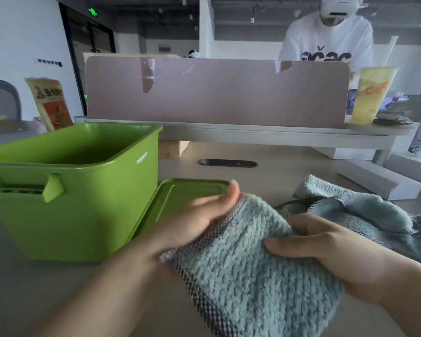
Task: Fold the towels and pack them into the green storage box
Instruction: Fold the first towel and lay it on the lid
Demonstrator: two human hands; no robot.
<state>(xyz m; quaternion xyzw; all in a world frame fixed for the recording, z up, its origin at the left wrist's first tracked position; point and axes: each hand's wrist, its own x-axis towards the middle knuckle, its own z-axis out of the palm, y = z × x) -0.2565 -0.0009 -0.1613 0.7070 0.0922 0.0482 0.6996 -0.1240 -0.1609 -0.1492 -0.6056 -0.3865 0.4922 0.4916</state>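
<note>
Desk (289,156) pale, wide. Pink divider panel (216,93) stands along far edge. Green storage box (83,210) on left, top open. Folded blue towel (253,263) near front, right of box, between both hands. Second blue towel (365,210) crumpled behind it on desk. Green lid (180,198) lies just beside box. Right hand (326,249) grips folded blue towel's right edge, thumb on top. Left hand (199,222) flat, fingers straight, pressing left edge. Yellow cup (370,93) far right.
</note>
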